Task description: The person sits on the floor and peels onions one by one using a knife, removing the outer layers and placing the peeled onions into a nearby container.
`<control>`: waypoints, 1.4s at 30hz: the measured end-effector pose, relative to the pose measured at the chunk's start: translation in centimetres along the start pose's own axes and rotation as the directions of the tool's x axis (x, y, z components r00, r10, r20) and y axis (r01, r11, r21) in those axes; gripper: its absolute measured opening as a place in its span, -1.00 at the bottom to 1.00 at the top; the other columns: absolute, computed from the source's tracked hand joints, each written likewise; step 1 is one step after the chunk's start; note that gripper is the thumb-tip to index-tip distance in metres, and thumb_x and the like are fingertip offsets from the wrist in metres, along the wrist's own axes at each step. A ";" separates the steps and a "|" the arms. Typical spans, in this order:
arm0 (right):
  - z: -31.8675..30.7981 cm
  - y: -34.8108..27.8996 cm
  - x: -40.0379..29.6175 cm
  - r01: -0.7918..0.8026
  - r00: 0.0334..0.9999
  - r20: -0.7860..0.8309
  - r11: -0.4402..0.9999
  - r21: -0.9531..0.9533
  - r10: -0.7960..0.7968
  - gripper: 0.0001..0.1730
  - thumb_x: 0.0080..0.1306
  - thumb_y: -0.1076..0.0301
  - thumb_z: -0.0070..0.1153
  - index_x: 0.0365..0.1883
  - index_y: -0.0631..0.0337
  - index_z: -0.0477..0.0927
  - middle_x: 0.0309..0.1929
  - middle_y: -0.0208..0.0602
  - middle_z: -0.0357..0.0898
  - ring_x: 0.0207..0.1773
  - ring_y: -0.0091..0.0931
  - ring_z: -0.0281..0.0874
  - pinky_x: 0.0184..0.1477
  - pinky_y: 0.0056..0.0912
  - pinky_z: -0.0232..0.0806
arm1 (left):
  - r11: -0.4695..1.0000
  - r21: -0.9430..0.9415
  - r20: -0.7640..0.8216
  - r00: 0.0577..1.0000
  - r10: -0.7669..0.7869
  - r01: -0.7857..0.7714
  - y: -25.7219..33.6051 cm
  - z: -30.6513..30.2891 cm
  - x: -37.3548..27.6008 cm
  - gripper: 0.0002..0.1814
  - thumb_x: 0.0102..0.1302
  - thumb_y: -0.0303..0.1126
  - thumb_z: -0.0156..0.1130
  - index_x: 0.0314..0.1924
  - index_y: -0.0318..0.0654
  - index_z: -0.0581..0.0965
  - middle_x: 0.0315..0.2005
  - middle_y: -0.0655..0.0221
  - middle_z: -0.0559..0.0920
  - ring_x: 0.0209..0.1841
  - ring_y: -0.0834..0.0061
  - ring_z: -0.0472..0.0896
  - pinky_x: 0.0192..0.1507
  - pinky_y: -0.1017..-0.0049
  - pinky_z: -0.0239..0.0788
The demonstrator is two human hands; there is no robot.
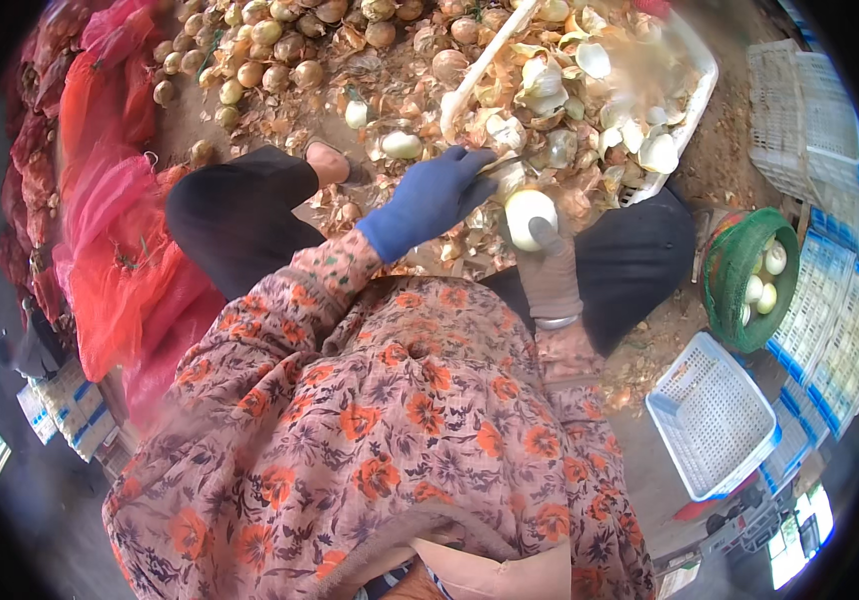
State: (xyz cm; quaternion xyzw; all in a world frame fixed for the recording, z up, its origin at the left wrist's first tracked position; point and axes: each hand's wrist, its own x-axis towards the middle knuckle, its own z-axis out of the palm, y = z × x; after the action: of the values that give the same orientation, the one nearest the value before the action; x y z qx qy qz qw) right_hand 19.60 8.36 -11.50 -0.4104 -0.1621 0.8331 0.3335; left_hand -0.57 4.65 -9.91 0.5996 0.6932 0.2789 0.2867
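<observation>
My left hand (433, 199), in a blue glove, is closed around a small knife (510, 159); its thin blade points right, above the onion. My right hand (553, 274), in a greyish glove, holds a peeled white onion (531, 217) with the thumb across its face. The hands are close together, and the blade does not plainly touch the onion. Just beyond them lies a white plastic crate (699, 97) heaped with onion skins (542, 82). Two pale onions, one of them a peeled onion (401, 145), lie on the littered ground beside my left hand.
Unpeeled onions (264, 45) are piled at the upper left, beside red mesh sacks (107, 225). A green mesh-lined container (714, 292) at right holds several peeled onions (767, 298). Near it stand a white basket (714, 420) and stacked crates (774, 112). My bent knees flank the work area.
</observation>
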 end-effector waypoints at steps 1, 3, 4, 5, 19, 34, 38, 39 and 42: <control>0.2 -0.3 0.0 -0.019 1.000 -0.006 0.998 0.064 0.019 -0.37 0.18 0.41 0.29 0.20 0.34 0.35 0.03 -0.15 0.49 0.08 -0.30 0.54 0.08 -0.25 0.56 | 1.000 -0.006 0.006 1.000 0.003 -0.003 0.6 -0.4 -0.8 -0.70 0.36 -0.23 0.17 0.03 -0.17 0.51 -0.26 0.17 0.57 -0.32 0.06 0.60 -0.35 0.22 0.43; 0.5 -0.7 0.0 -0.061 0.998 -0.013 0.979 0.196 0.064 -0.40 0.18 0.42 0.29 0.18 0.33 0.37 0.04 -0.13 0.49 0.07 -0.29 0.54 0.08 -0.22 0.56 | 1.000 -0.013 0.020 1.000 0.004 -0.003 1.2 -1.0 -2.2 -0.71 0.36 -0.23 0.17 0.01 -0.16 0.52 -0.28 0.17 0.56 -0.33 0.05 0.59 -0.36 0.20 0.43; 0.4 -0.8 0.1 -0.045 0.999 0.014 0.979 0.196 0.044 -0.41 0.18 0.43 0.28 0.17 0.32 0.38 0.05 -0.11 0.49 0.05 -0.27 0.55 0.08 -0.18 0.56 | 1.000 -0.005 0.025 0.999 0.019 -0.019 1.2 -0.9 -2.7 -0.72 0.35 -0.23 0.17 0.01 -0.13 0.53 -0.31 0.21 0.56 -0.39 0.08 0.59 -0.39 0.20 0.43; 0.4 -0.8 0.1 -0.027 1.000 0.008 0.985 0.168 0.026 -0.41 0.17 0.45 0.28 0.16 0.32 0.38 0.04 -0.12 0.50 0.04 -0.29 0.56 0.08 -0.21 0.55 | 0.998 0.043 0.068 0.997 0.036 -0.039 1.2 -1.0 -3.1 -0.72 0.35 -0.23 0.18 0.01 -0.12 0.53 -0.31 0.23 0.56 -0.41 0.09 0.59 -0.42 0.22 0.43; 1.8 -0.2 -0.4 0.307 0.942 0.163 0.553 -0.774 -0.294 -0.20 -0.12 0.58 0.42 0.16 0.26 0.40 -0.02 -0.24 0.50 -0.02 -0.44 0.51 0.02 -0.38 0.46 | 0.814 0.510 0.287 0.947 0.143 -0.278 -0.3 -3.1 -3.5 -0.63 0.25 -0.35 0.13 0.08 -0.11 0.45 -0.35 0.28 0.52 -0.52 0.20 0.61 -0.58 0.20 0.39; 2.2 -1.1 -1.2 -0.048 0.995 0.062 0.901 -0.431 0.083 -0.19 -0.14 0.56 0.41 0.18 0.27 0.43 -0.04 -0.28 0.53 -0.05 -0.49 0.54 -0.06 -0.45 0.50 | 0.823 -0.056 0.794 0.525 -0.306 0.565 -3.0 -9.2 0.5 -0.59 0.38 -0.14 0.20 0.02 -0.35 0.57 -0.53 0.45 0.57 -0.57 0.65 0.52 -0.53 0.59 0.37; 2.3 -0.8 -0.9 -0.016 0.984 0.146 0.874 -0.486 0.099 -0.18 -0.13 0.57 0.41 0.19 0.28 0.41 -0.05 -0.30 0.53 -0.05 -0.48 0.54 -0.05 -0.45 0.51 | 0.934 -0.226 0.480 0.866 -0.142 0.278 -0.9 -5.2 -0.4 -0.60 0.33 -0.13 0.28 -0.06 -0.34 0.58 -0.43 0.37 0.59 -0.37 0.56 0.53 -0.32 0.48 0.39; 2.2 -0.6 -0.8 -0.016 0.979 0.167 0.868 -0.496 0.114 -0.18 -0.13 0.57 0.41 0.19 0.28 0.41 -0.05 -0.30 0.53 -0.05 -0.48 0.54 -0.05 -0.45 0.51 | 0.954 -0.191 0.498 0.860 -0.107 0.229 0.3 -4.6 0.2 -0.65 0.34 -0.14 0.27 -0.17 -0.34 0.58 -0.40 0.29 0.58 -0.36 0.56 0.48 -0.33 0.44 0.34; 1.9 -0.4 -0.9 -0.049 0.958 0.221 0.865 -0.499 0.181 -0.19 -0.08 0.57 0.39 0.20 0.27 0.38 -0.02 -0.29 0.50 -0.04 -0.46 0.53 0.00 -0.44 0.51 | 0.921 -0.324 0.362 0.928 -0.089 0.215 0.3 -1.6 -0.3 -0.63 0.34 -0.16 0.26 -0.31 -0.41 0.55 -0.61 0.29 0.50 -0.53 0.57 0.39 -0.45 0.43 0.26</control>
State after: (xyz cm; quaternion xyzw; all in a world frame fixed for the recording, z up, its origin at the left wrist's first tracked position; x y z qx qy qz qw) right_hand 18.70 8.05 -9.58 -0.3773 -0.3845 0.8301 0.1440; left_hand -1.51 4.28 -8.64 0.5201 0.6156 0.2690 0.5274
